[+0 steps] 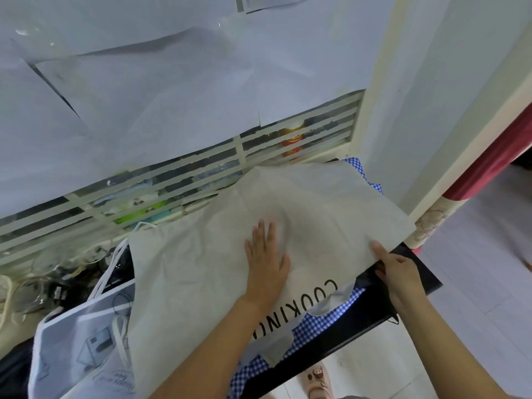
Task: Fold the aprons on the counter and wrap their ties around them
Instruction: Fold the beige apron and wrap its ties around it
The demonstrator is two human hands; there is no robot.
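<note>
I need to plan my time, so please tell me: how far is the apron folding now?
Nothing looks finished: no folded, tied bundle shows. In hand: the beige apron lies spread on the counter, left hand flat on it, right hand pinching its edge. Left: folding it, wrapping its ties, then the printed apron and the blue checked cloth beneath.

The beige apron (201,269) hides most of the blue checked apron (316,323) beneath it
</note>
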